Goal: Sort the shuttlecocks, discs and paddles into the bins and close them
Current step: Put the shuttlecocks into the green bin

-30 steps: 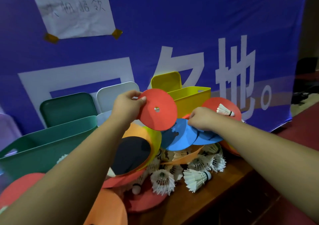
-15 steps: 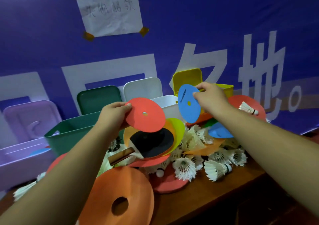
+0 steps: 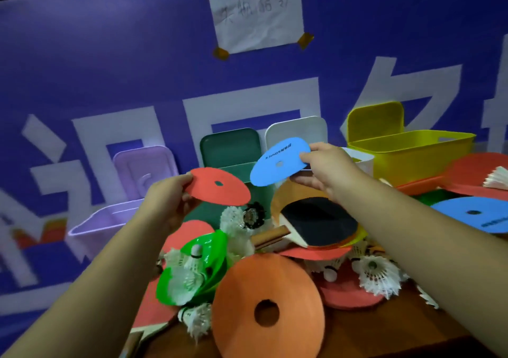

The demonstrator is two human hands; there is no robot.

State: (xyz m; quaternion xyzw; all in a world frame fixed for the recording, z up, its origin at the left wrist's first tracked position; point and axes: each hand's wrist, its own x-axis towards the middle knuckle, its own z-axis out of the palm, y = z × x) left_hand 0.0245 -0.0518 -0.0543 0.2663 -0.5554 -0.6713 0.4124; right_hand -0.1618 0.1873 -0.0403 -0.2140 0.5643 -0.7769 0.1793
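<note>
Head view: a paper note [image 3: 258, 14] taped at the top centre of the blue banner [image 3: 110, 69] carries handwriting too blurred to read. The right hand [image 3: 327, 170] pinches a blue disc [image 3: 277, 162] at centre frame, its dark print upside down and illegible. Just left, the left hand [image 3: 167, 195] pinches a red disc [image 3: 220, 187] before the open green bin [image 3: 239, 169]. Below lie a black-faced paddle [image 3: 319, 220], shuttlecocks [image 3: 376, 275] and an orange disc [image 3: 266, 302]; both forearms hide part of the pile.

red disc [image 3: 220, 186], blue disc [image 3: 277, 162], green bin [image 3: 233, 148]
</note>
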